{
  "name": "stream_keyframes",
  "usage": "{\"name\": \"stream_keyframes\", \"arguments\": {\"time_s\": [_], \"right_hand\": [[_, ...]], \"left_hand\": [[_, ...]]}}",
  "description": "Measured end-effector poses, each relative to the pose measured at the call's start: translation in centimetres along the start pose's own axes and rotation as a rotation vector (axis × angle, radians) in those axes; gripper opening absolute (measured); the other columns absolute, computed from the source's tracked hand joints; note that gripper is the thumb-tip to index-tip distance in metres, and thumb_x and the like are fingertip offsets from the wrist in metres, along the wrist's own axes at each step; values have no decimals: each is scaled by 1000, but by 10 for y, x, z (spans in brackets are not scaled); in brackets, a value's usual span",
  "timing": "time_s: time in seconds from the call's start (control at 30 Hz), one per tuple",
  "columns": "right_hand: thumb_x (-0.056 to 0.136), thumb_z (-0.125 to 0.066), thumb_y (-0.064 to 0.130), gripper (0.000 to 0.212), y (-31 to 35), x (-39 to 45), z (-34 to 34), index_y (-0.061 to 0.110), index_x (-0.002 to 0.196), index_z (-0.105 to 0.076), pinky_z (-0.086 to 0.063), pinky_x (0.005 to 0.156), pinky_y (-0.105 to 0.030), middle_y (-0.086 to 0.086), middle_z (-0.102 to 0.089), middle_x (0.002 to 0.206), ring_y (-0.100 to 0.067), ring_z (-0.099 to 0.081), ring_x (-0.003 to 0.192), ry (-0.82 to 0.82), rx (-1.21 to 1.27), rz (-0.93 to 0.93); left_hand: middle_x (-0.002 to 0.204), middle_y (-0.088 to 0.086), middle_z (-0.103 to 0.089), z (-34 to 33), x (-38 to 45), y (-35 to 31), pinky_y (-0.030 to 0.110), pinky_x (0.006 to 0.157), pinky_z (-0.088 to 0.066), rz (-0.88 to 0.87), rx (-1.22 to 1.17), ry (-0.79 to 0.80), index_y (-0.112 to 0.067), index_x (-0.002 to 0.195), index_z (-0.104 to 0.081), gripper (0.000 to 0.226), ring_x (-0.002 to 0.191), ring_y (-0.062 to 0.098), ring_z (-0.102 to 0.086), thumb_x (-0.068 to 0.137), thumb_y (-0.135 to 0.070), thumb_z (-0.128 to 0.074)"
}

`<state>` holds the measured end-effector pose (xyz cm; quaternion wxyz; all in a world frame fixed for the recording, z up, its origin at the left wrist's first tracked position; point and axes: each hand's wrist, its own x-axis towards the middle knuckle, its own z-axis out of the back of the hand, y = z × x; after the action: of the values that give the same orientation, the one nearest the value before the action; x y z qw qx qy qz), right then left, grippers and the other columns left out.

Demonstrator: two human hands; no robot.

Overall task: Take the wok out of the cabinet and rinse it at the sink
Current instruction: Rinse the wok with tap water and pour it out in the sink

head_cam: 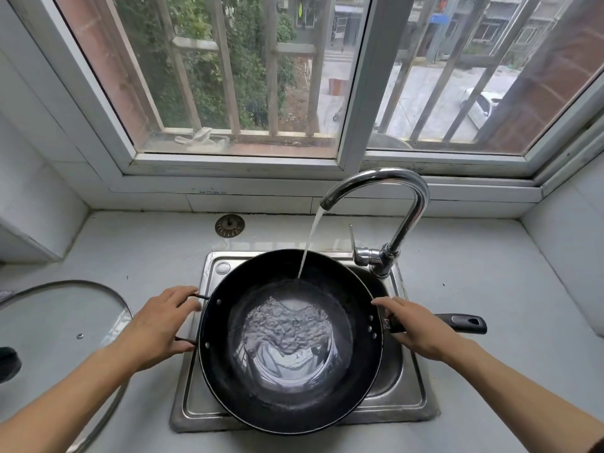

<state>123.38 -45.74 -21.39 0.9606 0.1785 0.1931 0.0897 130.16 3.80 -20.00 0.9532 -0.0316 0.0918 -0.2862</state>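
The left hand (157,325) curls round the loop handle and the right hand (415,328) grips the long handle of the wok (346,380), held over the sink (405,403) under the running tap (408,204). The pale worktop (490,289) runs to a barred window (245,76). A glass lid (65,322) at its left edge is cut off.

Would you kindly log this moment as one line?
rinse | wok over sink | faucet running | left hand grips loop handle | right hand grips long handle

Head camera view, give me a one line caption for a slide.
Both hands, left hand and right hand, hold a wok over the sink under the running faucet.
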Motion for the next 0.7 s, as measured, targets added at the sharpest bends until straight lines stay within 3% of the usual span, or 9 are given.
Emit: {"name": "stream_keyframes", "arguments": {"time_s": [0.03, 0.1, 0.23, 0.37, 0.57, 0.7], "right_hand": [[83, -66, 14, 70, -1, 1, 2, 45, 137, -33, -42, 88, -22, 13, -51, 111, -8, -51, 99, 22, 12, -11], [83, -67, 13, 70, -3, 3, 7, 44, 137, -35, -42, 89, -22, 11, -54, 112, -9, -52, 100, 66, 19, -32], [85, -66, 11, 75, 0, 8, 13, 47, 140, -28, -44, 86, -23, 9, -61, 111, -10, -56, 96, 140, 18, -42], [89, -65, 10, 78, 5, 5, 15, 47, 144, -23, -43, 82, -23, 11, -58, 99, -9, -55, 89, 155, 0, -39], [90, -61, 8, 75, 13, -5, 23, 45, 143, -24, -49, 84, -31, 3, -62, 98, -14, -57, 88, 75, 29, -25], [89, -61, 7, 74, 19, -3, 34, 45, 141, -26, -47, 89, -33, 4, -58, 114, -17, -55, 100, -24, 15, 8]], "left_hand": [[147, 0, -41, 1, 4, 2, 36, 103, -43, 22, -21, 31, -24, 131, -50, 86, 132, 24, -42, 57, -50, -87], [153, -9, -30, 6, 14, 4, 30, 110, -34, 65, -47, 190, -34, 149, -22, 108, 138, 16, -31, 60, -51, -83], [141, -7, -38, 15, 34, -1, 29, 100, -40, 82, 0, 377, -45, 150, 6, 130, 121, 14, -37, 58, -43, -86], [121, -4, -45, 15, 42, -7, 25, 86, -40, 76, 44, 395, -36, 149, 19, 140, 103, 14, -35, 55, -39, -86], [127, -1, -41, 24, 41, -3, 29, 95, -42, 98, 155, 250, -16, 151, 1, 136, 111, 18, -35, 51, -45, -85], [111, 0, -40, 38, 47, -1, 31, 91, -43, 163, 10, 144, -21, 147, -21, 119, 104, 18, -35, 52, -44, -89]]}}
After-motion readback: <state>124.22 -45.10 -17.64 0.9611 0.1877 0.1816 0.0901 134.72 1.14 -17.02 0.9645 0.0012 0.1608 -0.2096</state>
